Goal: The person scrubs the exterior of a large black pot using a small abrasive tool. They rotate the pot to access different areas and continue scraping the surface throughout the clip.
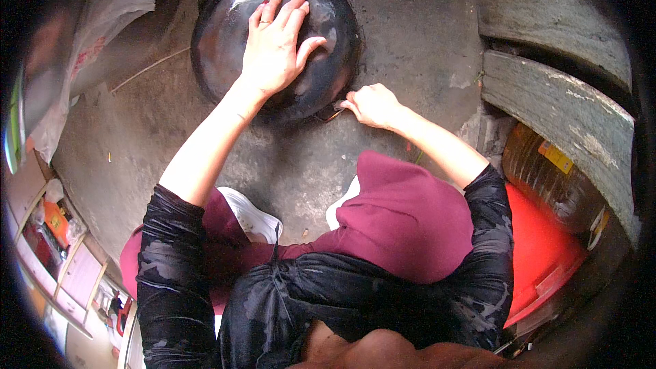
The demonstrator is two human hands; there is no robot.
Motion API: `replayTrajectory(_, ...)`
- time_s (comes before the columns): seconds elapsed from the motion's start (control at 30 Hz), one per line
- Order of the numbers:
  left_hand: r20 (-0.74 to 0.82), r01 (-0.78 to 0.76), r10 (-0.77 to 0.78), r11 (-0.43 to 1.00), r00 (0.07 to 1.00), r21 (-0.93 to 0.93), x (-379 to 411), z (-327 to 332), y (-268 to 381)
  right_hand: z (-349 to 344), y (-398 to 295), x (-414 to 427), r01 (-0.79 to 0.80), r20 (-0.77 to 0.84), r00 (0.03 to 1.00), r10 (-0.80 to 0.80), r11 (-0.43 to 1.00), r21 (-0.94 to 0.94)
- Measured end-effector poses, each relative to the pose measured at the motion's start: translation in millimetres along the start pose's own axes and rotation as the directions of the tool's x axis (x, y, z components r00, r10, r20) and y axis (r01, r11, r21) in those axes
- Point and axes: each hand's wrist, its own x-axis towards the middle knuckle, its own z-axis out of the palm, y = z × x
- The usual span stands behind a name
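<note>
A dark, rounded metal wok lies upside down on the concrete floor, its domed bottom facing up. My left hand rests flat on the dome, fingers spread, a ring on one finger. Low at the right of the wok's rim, my right hand is closed around a thin metal piece. Most of that piece is hidden by my fingers. Whether it is the wok's loop handle or a separate tool, I cannot tell.
Concrete floor surrounds the wok. Stone slabs stand at the right, above a large plastic bottle and a red plastic container. A plastic bag hangs at upper left; open drawers are at lower left.
</note>
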Motion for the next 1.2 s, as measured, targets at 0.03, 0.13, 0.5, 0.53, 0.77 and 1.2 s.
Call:
replayTrajectory(0.03, -0.007, -0.005, 0.005, 1.0, 1.0, 0.003, -1, 1, -2, 5, -5, -1, -0.011, -0.007, 1.0, 0.011, 1.0, 0.005)
replayTrajectory(0.13, -0.017, -0.01, 0.01, 1.0, 1.0, 0.015, 0, 1, -1, 15, -19, -2, -0.024, -0.041, 0.999, 0.025, 1.0, 0.02)
replayTrajectory(0.5, -0.028, -0.041, 0.043, 0.998, 0.999, 0.053, -5, 0, -1, 29, -46, -9, -0.002, -0.184, 0.983, -0.006, 0.999, -0.043)
replayTrajectory(0.53, -0.032, -0.037, 0.039, 0.998, 0.999, 0.053, -6, 1, -2, 29, -47, -11, 0.053, -0.2, 0.977, -0.069, 0.995, -0.086)
replayTrajectory(0.77, -0.042, -0.046, 0.048, 0.997, 0.998, 0.062, -5, 3, -4, 33, -43, -5, 0.028, -0.168, 0.985, -0.039, 0.997, -0.069)
replayTrajectory(1.2, -0.052, -0.053, 0.053, 0.999, 0.997, 0.007, -6, 1, -5, 21, 16, -30, 0.106, -0.451, 0.87, -0.197, 0.97, -0.219)
